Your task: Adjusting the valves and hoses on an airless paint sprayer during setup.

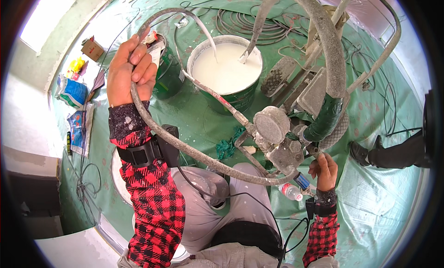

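My left hand (134, 71) is closed around a speckled grey hose (166, 138), raised at the upper left and looping down to a dust-coated pump with a round gauge (270, 124). My right hand (323, 171) has curled fingers on a small fitting (312, 148) at the pump's lower right, below a thick hose wrapped in green tape (326, 120). A green bucket (217, 101) holds white liquid; the thick hose's end and a thinner pale tube (210, 48) dip into it. A blue-handled piece (301, 181) sits beside my right hand.
Behind my left hand stands another green bucket (166, 83). Cable coils (245, 27) lie behind on green sheeting (185, 120). Bags (69, 87) and a cardboard box (91, 48) are at left, a bottle (290, 191) below the pump. Another person's dark-clad leg (391, 152) is at right.
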Demonstrator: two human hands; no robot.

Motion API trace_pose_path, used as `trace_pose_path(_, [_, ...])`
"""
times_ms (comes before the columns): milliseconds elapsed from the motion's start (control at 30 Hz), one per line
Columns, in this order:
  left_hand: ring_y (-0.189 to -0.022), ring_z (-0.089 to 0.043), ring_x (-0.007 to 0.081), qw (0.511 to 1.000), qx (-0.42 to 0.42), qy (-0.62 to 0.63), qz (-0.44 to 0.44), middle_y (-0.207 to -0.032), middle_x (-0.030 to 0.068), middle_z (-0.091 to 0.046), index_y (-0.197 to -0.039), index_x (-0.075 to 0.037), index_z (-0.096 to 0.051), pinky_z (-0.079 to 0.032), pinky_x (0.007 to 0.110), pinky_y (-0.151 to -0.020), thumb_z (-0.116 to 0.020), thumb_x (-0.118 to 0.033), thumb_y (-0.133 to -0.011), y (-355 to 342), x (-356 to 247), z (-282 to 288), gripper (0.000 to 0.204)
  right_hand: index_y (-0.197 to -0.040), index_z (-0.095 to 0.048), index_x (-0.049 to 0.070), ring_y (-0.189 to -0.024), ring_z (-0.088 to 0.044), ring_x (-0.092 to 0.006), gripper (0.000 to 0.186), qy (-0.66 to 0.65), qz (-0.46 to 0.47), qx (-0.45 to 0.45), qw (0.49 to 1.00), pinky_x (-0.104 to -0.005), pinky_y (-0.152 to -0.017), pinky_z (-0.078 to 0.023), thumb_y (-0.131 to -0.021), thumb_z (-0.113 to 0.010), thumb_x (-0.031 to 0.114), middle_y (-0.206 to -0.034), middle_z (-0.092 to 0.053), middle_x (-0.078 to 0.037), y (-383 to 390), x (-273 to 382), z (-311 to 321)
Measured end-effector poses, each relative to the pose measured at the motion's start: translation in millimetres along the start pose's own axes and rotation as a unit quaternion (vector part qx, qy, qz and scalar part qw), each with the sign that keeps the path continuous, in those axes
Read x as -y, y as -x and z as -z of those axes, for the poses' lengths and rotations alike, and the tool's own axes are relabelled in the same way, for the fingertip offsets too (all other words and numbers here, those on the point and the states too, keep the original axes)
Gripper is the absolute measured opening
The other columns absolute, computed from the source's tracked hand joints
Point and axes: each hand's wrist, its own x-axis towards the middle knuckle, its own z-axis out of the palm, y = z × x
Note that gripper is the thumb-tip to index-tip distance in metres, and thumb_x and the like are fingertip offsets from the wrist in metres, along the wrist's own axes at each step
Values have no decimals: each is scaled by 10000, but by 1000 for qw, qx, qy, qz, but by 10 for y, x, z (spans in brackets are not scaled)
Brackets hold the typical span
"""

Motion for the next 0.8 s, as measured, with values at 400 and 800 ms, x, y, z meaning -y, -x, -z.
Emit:
trace_pose_path(400, [-390,-262,47,1000,-7,-9,-1,-606,-34,-359,-1098,49,-499,-219,217,-372,-477,-120,-954,-3,-8,-2,223,-1116,-536,-51,-585,-546,-79,330,-51,21,-16,998,-182,-464,-382,-887,-598,179,-791,-606,-56,24,-31,8])
trace_pose_path(800, [-380,-301,41,1000,-20,-6,-14,-618,-32,-379,-1239,81,-423,-244,195,-332,-437,-113,-970,-8,1,-19,332,-1108,-558,-82,-586,-558,-87,364,-19,28,-12,999,-194,-487,-394,-898,-585,214,-781,-618,-74,11,-57,34])
